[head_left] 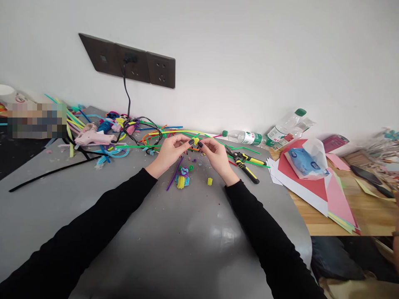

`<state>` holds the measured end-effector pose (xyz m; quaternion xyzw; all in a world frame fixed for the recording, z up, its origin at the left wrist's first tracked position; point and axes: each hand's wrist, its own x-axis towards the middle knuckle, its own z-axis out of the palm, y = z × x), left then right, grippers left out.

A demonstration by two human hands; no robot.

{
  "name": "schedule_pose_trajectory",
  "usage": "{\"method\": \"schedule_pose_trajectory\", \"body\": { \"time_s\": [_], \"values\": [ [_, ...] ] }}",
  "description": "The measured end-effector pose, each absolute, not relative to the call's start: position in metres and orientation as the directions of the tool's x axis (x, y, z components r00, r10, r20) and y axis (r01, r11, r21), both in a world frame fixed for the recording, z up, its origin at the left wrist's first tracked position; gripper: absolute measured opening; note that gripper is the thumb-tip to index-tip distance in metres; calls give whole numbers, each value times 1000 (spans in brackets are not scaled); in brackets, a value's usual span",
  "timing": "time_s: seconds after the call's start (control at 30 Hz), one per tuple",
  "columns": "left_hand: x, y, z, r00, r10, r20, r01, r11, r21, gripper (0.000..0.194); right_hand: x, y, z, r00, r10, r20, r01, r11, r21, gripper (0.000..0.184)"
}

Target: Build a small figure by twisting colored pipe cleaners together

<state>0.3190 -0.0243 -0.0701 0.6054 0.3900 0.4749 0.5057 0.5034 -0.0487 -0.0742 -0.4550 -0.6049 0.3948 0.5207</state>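
Observation:
Between my fingertips is a small yellow fuzzy piece (196, 141), which looks like bent pipe cleaner. My left hand (172, 150) pinches it from the left, and my right hand (215, 154) pinches it from the right. Below them on the grey mat lies a small pipe-cleaner figure (182, 177) in yellow, blue, purple and green. A purple pipe cleaner (174, 174) rests along its left side. Nearer my right wrist sits a short yellow bundle (210, 181). Black-and-yellow pliers (246, 164) lie to the right of my right hand.
A pink glue gun (93, 136) and a tangle of pipe cleaners crowd the left back, with a black cord (127, 93) running to a wall socket (131, 62). Plastic bottles (246, 137) lie by the wall. Coloured paper (304, 182) and a tissue pack (305, 162) are at right.

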Motion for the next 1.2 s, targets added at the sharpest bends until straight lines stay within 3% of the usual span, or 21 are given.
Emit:
{"method": "schedule_pose_trajectory", "body": {
  "time_s": [0.27,0.43,0.7,0.83,1.0,1.1,1.2],
  "values": [
    [307,-14,-72,353,910,219,143,-284,948,57,509,-47,-73,-150,966,209,99,225,-969,44],
    [308,-18,-69,442,852,279,150,-376,914,48,509,-47,-73,-179,966,187,114,209,-971,42],
    [307,-20,-68,449,836,316,180,-431,884,36,513,-45,-73,-178,964,196,117,218,-969,40],
    [307,-16,-71,376,864,334,222,-434,873,35,516,-42,-80,-31,957,290,171,291,-941,40],
    [305,-11,-75,298,894,334,246,-410,878,34,519,-43,-75,148,833,533,425,433,-795,25],
    [305,-10,-75,295,892,343,248,-418,874,31,505,-48,-58,90,756,648,507,525,-684,18],
    [306,-8,-77,284,899,334,222,-401,889,25,465,-55,-37,-83,774,628,505,576,-643,27]
  ]
}}
